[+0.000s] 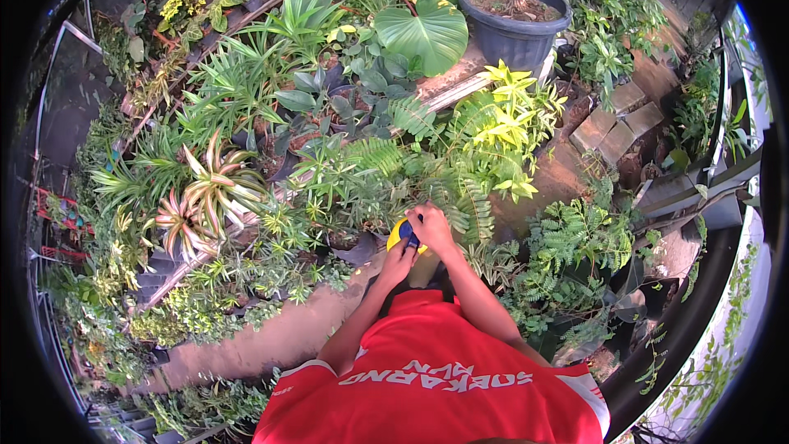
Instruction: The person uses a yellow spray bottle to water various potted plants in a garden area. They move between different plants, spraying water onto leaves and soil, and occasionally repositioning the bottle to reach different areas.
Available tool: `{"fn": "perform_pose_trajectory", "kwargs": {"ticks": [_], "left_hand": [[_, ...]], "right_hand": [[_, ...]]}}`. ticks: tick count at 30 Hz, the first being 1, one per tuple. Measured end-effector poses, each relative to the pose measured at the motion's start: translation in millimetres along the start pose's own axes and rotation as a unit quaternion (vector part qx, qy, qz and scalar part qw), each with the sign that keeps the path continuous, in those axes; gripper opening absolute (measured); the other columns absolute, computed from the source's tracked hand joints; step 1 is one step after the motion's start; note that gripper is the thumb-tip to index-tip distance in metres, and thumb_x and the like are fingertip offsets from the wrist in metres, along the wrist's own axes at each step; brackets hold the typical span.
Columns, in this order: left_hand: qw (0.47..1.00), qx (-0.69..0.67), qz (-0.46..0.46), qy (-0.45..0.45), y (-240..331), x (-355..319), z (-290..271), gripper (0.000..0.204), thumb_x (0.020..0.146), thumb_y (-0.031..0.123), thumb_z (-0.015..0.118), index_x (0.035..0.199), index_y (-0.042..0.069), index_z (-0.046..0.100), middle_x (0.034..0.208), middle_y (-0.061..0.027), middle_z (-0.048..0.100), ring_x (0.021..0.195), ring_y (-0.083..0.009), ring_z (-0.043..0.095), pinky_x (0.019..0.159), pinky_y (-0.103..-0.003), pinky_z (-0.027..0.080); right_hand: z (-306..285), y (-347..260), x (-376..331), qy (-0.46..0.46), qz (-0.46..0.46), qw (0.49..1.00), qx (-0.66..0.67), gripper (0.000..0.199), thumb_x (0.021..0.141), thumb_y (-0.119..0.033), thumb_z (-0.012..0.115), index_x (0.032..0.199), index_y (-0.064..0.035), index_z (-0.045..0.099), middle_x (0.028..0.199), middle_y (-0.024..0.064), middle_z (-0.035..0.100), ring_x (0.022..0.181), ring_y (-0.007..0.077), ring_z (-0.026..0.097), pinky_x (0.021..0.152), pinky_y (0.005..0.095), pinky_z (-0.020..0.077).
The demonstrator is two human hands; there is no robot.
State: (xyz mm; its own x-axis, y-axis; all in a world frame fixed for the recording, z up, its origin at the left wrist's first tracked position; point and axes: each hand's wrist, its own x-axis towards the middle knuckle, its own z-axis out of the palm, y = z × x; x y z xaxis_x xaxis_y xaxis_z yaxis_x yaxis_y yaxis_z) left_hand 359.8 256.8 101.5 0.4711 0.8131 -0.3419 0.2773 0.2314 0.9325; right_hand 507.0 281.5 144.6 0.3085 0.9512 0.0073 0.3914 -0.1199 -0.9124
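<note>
From my remote seat on the head view, I record both hands joined low and centre over a yellow sprayer bottle (399, 236), which sits directly in front of the chest, above the red shirt (436, 370), with nothing between it and the hands. The right hand (431, 226) lies over the top of the bottle, fingers curled down around its dark blue cap (408, 234); the grip looks closed on the cap, though the fingertips are hidden. The left hand (397, 263) comes up from below and clasps the lower side of the bottle, fingers wrapped shut. I judge the bottle's long axis to run roughly toward the camera, near upright, since only its yellow shoulder and cap show; the body is concealed, so I cannot confirm the tilt. Neither hand is nearer: both are in contact, right above, left beneath. Beyond the hands, ferns (386, 156) and a yellow-green shrub (509, 119) stand close ahead, striped pink-and-green plants (201, 197) are off to the left, and a large dark pot (514, 20) sits well apart at the far top.
</note>
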Motion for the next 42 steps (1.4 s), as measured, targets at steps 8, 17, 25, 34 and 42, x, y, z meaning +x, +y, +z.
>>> {"fn": "perform_pose_trajectory", "kwargs": {"ticks": [8, 17, 25, 34, 42], "left_hand": [[0.999, -0.043, 0.01, -0.024, -12, 10, -28, 0.02, 0.098, 0.015, 0.042, 0.099, 0.002, 0.057, 0.064, 0.0012, 0.05, 0.055, -0.0072, 0.045, 0.052, -0.024, 0.037], [0.997, -0.05, 0.027, -0.048, -23, 27, -60, 0.019, 0.097, 0.015, 0.043, 0.096, 0.004, 0.058, 0.063, 0.0013, 0.049, 0.053, -0.007, 0.044, 0.05, -0.024, 0.036], [0.996, -0.003, 0.084, -0.012, -33, 36, -72, 0.021, 0.095, 0.019, 0.046, 0.093, 0.002, 0.058, 0.061, -0.0025, 0.052, 0.053, -0.0133, 0.05, 0.051, -0.03, 0.04], [0.995, -0.01, 0.097, 0.007, -12, 31, -79, 0.02, 0.094, 0.018, 0.047, 0.09, 0.001, 0.057, 0.063, -0.0043, 0.055, 0.054, -0.0144, 0.051, 0.052, -0.031, 0.041], [0.993, -0.056, 0.099, 0.02, -3, 31, -85, 0.018, 0.096, 0.015, 0.045, 0.087, 0.001, 0.052, 0.06, -0.0038, 0.051, 0.05, -0.0141, 0.047, 0.049, -0.031, 0.038]], "right_hand": [[35, 10, 17, -0.029, 0.034, 0.999, -0.005, 0.029, 0.085, -0.026, 0.066, 0.073, 0.0007, 0.065, 0.075, 0.0207, 0.063, 0.07, 0.0395, 0.063, 0.065, 0.0443, 0.0499], [9, -45, 44, 0.038, 0.034, 0.999, -0.012, 0.035, 0.084, -0.031, 0.066, 0.072, 0.0022, 0.063, 0.071, 0.0223, 0.061, 0.067, 0.0394, 0.061, 0.065, 0.0423, 0.0481], [17, -80, 50, 0.155, -0.005, 0.984, -0.089, 0.034, 0.092, -0.026, 0.057, 0.075, 0.0024, 0.06, 0.076, 0.0233, 0.059, 0.073, 0.0431, 0.059, 0.066, 0.0491, 0.0459], [83, -21, 45, 0.111, 0.016, 0.992, -0.052, 0.029, 0.091, -0.022, 0.055, 0.075, 0.002, 0.059, 0.082, 0.0258, 0.06, 0.08, 0.0452, 0.058, 0.074, 0.0508, 0.0456], [88, -45, 52, 0.08, 0.011, 0.994, -0.073, 0.031, 0.092, -0.025, 0.055, 0.078, 0.0013, 0.062, 0.088, 0.0289, 0.061, 0.088, 0.0452, 0.059, 0.078, 0.052, 0.0462]]}}
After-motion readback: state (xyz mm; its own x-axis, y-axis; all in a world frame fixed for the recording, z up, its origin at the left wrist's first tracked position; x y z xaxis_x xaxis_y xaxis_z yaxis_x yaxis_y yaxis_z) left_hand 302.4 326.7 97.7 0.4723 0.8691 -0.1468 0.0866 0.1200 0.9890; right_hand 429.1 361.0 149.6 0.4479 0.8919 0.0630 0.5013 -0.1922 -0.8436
